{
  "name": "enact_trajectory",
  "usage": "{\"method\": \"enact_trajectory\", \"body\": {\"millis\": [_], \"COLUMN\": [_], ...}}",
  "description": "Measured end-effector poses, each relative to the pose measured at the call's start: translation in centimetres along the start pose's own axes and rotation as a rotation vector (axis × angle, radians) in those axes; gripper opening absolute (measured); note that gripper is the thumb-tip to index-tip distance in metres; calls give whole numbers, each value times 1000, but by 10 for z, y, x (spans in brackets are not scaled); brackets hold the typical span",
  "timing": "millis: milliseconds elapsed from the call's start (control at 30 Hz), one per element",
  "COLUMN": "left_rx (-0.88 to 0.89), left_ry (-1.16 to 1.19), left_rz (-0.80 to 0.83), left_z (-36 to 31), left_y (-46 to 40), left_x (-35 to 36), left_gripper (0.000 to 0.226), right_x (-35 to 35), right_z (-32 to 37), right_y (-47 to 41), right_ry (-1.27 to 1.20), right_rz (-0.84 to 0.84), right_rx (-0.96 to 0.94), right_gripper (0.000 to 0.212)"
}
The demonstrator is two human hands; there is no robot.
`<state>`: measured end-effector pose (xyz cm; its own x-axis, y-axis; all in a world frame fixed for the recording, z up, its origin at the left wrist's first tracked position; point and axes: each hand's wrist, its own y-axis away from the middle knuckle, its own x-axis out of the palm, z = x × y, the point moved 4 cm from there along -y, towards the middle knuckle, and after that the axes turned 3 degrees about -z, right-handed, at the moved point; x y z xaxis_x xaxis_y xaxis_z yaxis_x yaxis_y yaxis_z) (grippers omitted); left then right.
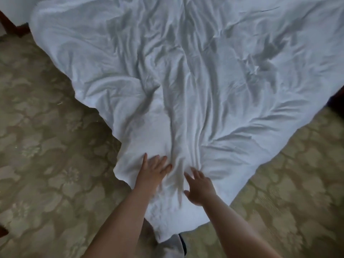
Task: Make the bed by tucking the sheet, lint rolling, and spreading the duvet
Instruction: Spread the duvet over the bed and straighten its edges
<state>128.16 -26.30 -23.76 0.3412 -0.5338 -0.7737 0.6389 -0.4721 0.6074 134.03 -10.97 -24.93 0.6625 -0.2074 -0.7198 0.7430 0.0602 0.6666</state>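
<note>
A white, heavily wrinkled duvet (186,71) covers the bed and comes to a corner right in front of me, hanging over the edge. My left hand (153,169) lies flat on the duvet near that corner, fingers straight and pointing away from me. My right hand (200,188) is just right of it, fingers spread and straight, touching the fabric beside a long crease that runs up the middle. Neither hand holds anything. The sheet below is hidden and no lint roller is in view.
Patterned olive and beige carpet (46,146) lies on both sides of the bed corner. A dark wooden furniture piece (11,25) stands at the upper left. A dark shape (337,101) sits at the right edge beside the duvet.
</note>
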Motion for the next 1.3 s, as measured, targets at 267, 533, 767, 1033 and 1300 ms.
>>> {"method": "enact_trajectory", "body": {"millis": [267,533,767,1033,1300], "left_rx": [57,154,224,476,681], "left_ry": [-134,-183,-190,-257,-208], "left_rz": [-12,0,10,-84,-59], "left_z": [-1,-2,9,27,41], "left_y": [-5,8,16,-26,-47], "left_x": [4,1,3,-8,-20], "left_gripper": [88,92,90,86,80], "right_x": [30,56,60,47,31], "right_z": [14,45,62,68,82], "right_y": [15,42,40,13,-8], "right_ry": [-162,-237,-284,-386,-425], "right_rz": [-103,-180,-253,-238,-148], "right_rx": [71,176,305,504,651], "right_gripper": [82,104,104,95,113]}}
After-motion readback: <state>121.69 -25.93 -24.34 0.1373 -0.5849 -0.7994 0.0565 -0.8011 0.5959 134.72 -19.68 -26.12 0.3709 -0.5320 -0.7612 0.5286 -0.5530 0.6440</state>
